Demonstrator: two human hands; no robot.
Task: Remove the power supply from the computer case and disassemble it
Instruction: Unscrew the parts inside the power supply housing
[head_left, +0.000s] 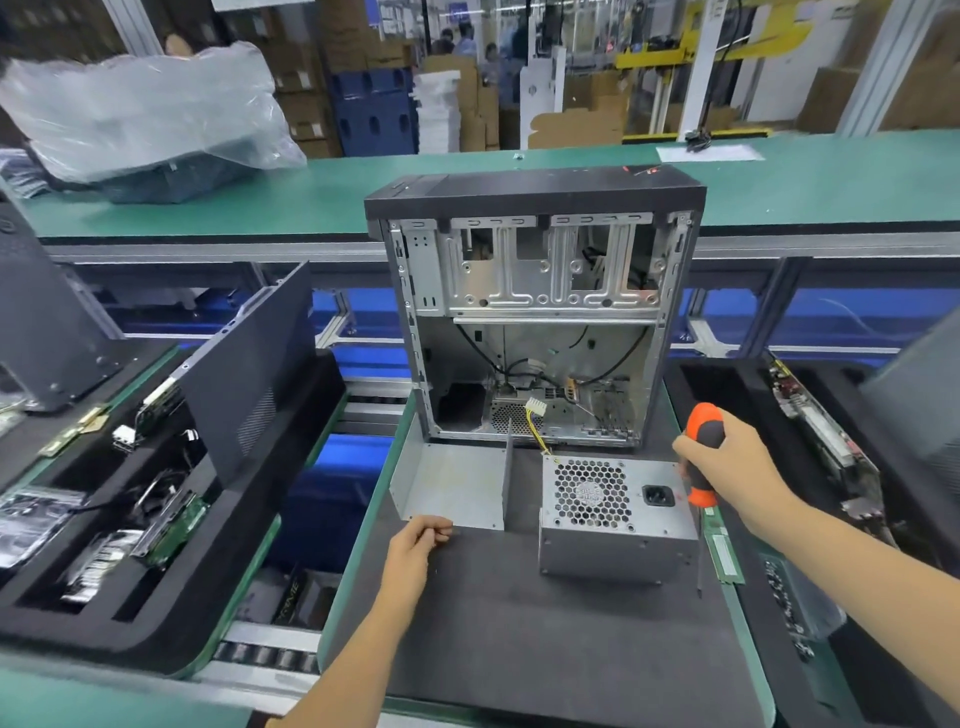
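Step in hand: the power supply (615, 512) is already out of the computer case (535, 312) and sits on the dark mat of the worktop (519, 639), just in front of the case's open side; by my reading, disassembly is under way.
Power supply: fan grille and mains socket face up; a yellow-wired cable with a white connector (536, 406) leads back into the case.
Metal cover: a bent grey sheet-metal panel (452, 486) lies just left of the power supply, probably its removed shell, though I cannot confirm that.
Right hand: the right hand (727, 467) grasps the orange-and-black screwdriver (702, 452), fingers wrapped round the handle, shaft pointing down along the unit's right edge; whether the tip touches the mat is too thin to tell.
Left hand: the left hand (418, 540) is at the near edge of the metal panel, fingers curled with thumb against fingertips; it may pinch a screw or the panel's rim, and I cannot tell which, or whether it holds anything.
Nearby: a green memory module (723, 553) lies right of the unit; a black side panel (249, 374) leans at the left.
Next move calls for: finding the remaining screws on the housing, seating the screwdriver tip squarely, and steadying the unit with the free hand.
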